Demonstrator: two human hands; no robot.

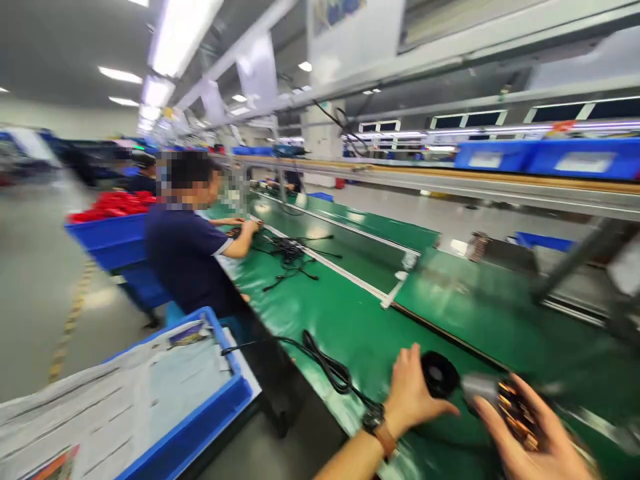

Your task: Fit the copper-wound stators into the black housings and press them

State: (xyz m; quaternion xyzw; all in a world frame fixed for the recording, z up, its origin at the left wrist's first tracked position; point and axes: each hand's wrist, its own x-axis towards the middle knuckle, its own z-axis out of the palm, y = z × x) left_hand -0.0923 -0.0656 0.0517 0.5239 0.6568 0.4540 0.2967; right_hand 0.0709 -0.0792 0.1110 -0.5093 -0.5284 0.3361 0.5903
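Observation:
My left hand (413, 393) rests on the green bench (350, 320), with its fingers against a round black part (440, 375). A black cable (325, 363) runs from that part leftward over the bench edge. My right hand (530, 433) is at the bottom right, fingers spread around a blurred grey and copper-coloured piece (500, 393). The picture is smeared there, so I cannot make out how firmly it is held. A watch sits on my left wrist.
A person in a dark shirt (187, 253) works at the same bench to the left, hands at a tangle of black cables (290, 257). A blue bin lined with paper (150, 393) stands at my left. Blue bins (550, 157) line the far shelf.

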